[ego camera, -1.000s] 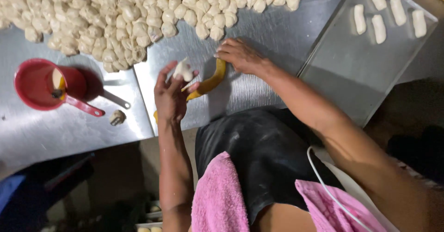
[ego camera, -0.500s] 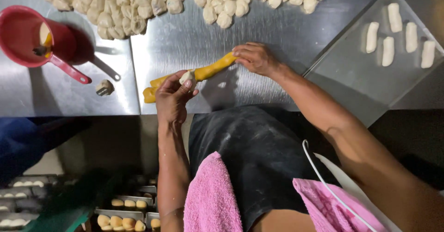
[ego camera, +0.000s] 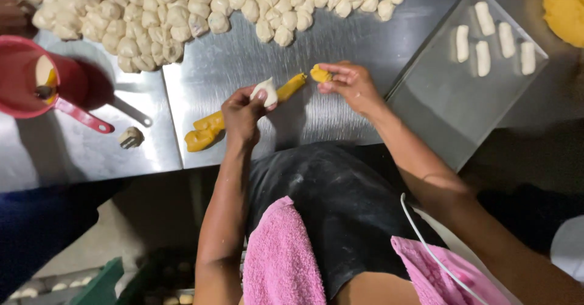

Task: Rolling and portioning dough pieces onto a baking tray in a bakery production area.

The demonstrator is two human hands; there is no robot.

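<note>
- The left hand (ego camera: 242, 111), at the middle of the frame, is pinched shut on a small white dough piece (ego camera: 266, 91), held just above the steel bench (ego camera: 243, 62).
- The right hand (ego camera: 348, 84), a little to the right of it, has its fingertips closed on a small yellow lump (ego camera: 320, 74), lifted clear of the bench.
- Between and below the two hands a yellow filling roll (ego camera: 213, 124) lies slantwise on the bench, its upper end near the yellow lump.
- Along the top of the frame spreads a heap of white dough pieces (ego camera: 182, 7).
- At the upper right sits a metal tray (ego camera: 438, 110) carrying four white shaped rolls (ego camera: 483, 57).
- At the far left stands a red pot (ego camera: 27, 77) with a long handle; a stray dough bit (ego camera: 130, 137) lies near it.
- A pink towel (ego camera: 280, 256) hangs at the person's waist, lower centre.
</note>
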